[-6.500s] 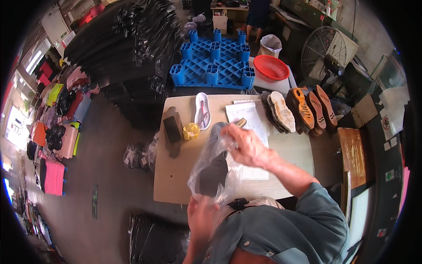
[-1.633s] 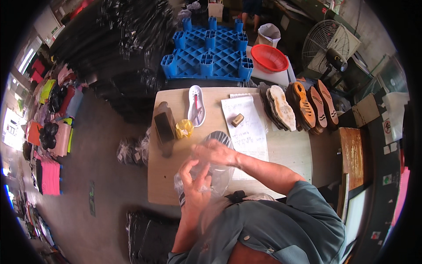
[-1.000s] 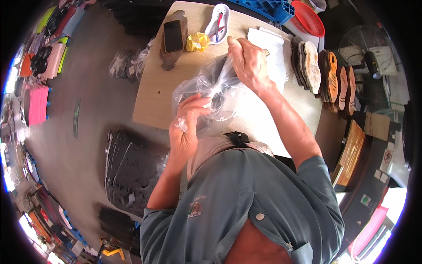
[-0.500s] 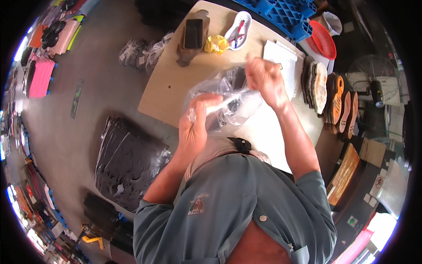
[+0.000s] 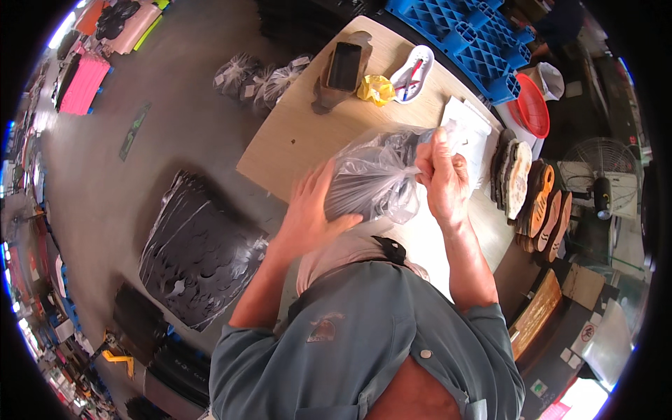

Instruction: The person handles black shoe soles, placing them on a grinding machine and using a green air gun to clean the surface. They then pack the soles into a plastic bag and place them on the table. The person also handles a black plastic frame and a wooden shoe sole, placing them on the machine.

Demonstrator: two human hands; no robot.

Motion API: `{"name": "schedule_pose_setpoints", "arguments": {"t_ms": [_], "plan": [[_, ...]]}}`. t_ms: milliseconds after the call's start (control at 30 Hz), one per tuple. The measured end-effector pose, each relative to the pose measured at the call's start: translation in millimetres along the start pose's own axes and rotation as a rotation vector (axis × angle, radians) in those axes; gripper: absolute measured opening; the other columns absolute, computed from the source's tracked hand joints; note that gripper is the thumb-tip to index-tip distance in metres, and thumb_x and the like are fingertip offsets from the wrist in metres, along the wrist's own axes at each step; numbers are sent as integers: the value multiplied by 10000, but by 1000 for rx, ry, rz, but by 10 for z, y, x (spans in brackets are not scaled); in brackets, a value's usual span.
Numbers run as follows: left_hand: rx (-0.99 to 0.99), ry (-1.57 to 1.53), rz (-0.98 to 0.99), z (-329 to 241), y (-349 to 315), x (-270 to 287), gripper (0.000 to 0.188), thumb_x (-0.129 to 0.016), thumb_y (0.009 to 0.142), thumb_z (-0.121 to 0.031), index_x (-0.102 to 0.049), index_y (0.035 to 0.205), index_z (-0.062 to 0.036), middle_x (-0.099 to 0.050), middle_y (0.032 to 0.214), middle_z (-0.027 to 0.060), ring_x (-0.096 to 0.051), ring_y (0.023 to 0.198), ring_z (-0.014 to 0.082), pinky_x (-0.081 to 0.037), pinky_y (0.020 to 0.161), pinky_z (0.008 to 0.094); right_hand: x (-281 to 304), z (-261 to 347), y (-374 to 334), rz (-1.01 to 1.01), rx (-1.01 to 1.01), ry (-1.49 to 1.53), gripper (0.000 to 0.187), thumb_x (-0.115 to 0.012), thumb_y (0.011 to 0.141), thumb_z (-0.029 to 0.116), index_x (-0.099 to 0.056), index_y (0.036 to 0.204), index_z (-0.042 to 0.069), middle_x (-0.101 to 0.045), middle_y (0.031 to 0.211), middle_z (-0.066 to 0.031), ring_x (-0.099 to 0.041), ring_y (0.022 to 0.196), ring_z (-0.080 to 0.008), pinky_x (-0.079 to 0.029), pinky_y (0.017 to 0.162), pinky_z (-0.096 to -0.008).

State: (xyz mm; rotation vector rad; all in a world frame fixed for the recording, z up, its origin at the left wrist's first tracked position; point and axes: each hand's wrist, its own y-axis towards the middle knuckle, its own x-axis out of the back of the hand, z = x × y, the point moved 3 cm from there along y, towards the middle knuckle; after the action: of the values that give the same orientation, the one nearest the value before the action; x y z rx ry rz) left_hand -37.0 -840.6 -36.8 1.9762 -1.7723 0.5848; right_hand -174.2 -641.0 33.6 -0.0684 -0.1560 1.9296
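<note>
A clear plastic bag (image 5: 371, 183) with dark contents sits in front of me over the near part of the table, its gathered neck on the right side. My right hand (image 5: 445, 175) is closed around that neck, with some loose plastic sticking out above the fingers. Against the bag's left side lies my left hand (image 5: 309, 210), its fingers stretched out and the thumb apart. What exactly is inside the bag cannot be made out through the plastic.
On the wooden table (image 5: 273, 150) are a phone (image 5: 345, 66), a yellow crumpled bag (image 5: 376, 89), a white tray (image 5: 421, 61) with pens and white sheets (image 5: 465, 124). Insole-shaped pieces (image 5: 519, 170) stand along the right. Tied bags (image 5: 236, 73) and a dark sheet stack (image 5: 203, 252) are on the floor.
The twisted plastic stretched between both hands is now a gathered neck held by my right hand alone. My left hand has let go and spread against the bag's side.
</note>
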Motion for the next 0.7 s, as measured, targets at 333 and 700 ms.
{"name": "schedule_pose_setpoints", "arguments": {"t_ms": [333, 700], "plan": [[247, -483, -254, 420, -503, -332, 887, -892, 819, -247, -467, 1555, 8, -524, 1558, 244, -521, 1434, 379, -402, 1195, 431, -525, 400, 70, -43, 140, 135, 612, -404, 1178, 412, -345, 643, 120, -335, 632, 11, -326, 583, -113, -276, 558, -300], [149, -342, -489, 271, -652, -60, 778, -844, 877, -144, -486, 1553, -3, -571, 1518, 225, -571, 1384, 329, -437, 1158, 401, -821, 681, 89, 67, 276, 269, 577, -470, 1159, 407, -330, 669, 137, -336, 653, 8, -345, 582, -138, -335, 572, -317]]}}
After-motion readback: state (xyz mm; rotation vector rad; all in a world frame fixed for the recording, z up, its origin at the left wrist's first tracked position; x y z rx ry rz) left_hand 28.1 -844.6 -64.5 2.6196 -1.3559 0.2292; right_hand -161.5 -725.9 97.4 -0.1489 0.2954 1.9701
